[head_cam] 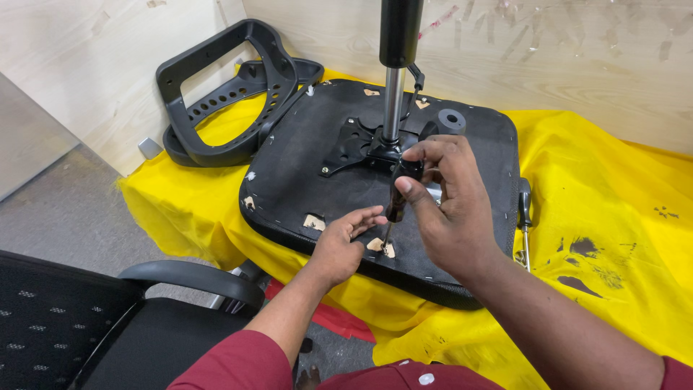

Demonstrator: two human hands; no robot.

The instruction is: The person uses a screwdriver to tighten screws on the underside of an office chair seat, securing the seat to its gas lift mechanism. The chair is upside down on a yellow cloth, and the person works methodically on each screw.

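An upturned black chair seat point(296, 173) lies on a yellow cloth point(599, 195), with a metal mounting plate point(354, 144) and a gas-lift column point(394, 79) standing up from its middle. My right hand point(447, 202) grips the black handle of a screwdriver point(395, 198), held upright with its tip at a small tan patch near the seat's front edge. My left hand point(343, 242) rests on the seat beside the tip, fingers steadying the shaft.
Black plastic chair armrest frames point(231, 94) lean against the plywood wall at back left. A second screwdriver point(525, 217) lies on the cloth right of the seat. An assembled black chair point(108, 318) with armrest stands at lower left, on grey floor.
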